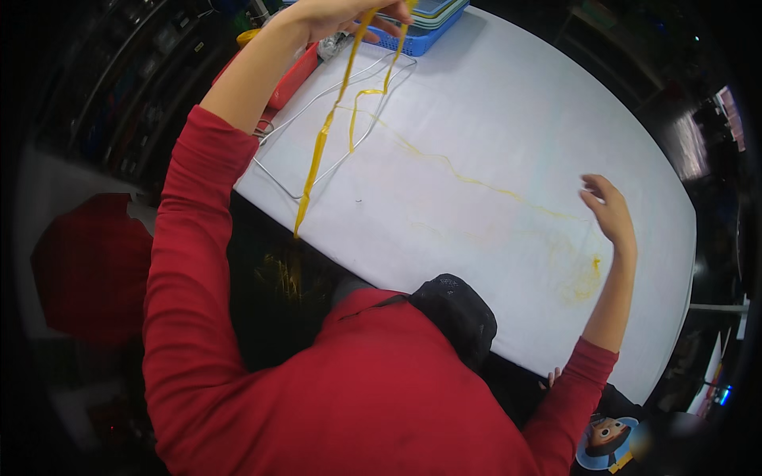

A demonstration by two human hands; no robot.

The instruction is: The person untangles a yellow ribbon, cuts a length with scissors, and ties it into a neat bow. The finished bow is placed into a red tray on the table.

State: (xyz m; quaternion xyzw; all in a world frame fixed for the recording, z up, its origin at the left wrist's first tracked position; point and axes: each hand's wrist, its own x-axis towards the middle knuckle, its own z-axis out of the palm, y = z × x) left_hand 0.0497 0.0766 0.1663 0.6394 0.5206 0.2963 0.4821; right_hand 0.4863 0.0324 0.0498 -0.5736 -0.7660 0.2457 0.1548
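My left hand (pixel 337 12), at the far left of the table and partly cut off by the upper edge, is closed on a flat yellow ribbon (pixel 321 139). One length of the ribbon hangs to the near table edge; another bends down beside it. From near the ribbon a thin yellow strand (pixel 484 184) stretches across the white table to below my right hand (pixel 613 210). That hand is over the right side, fingers loosely bent and apart from the thumb, with no grip on the strand visible. Close to it lies a small tangle of yellow fibres (pixel 595 263).
A thin white wire loop (pixel 367 136) lies by the ribbon on the white table (pixel 508 103). Behind are a red basket (pixel 295 78) and a blue basket (pixel 429 40). A black cloth-like thing (pixel 456 313) is at the near edge. Another person's fingers (pixel 552 377) show there too.
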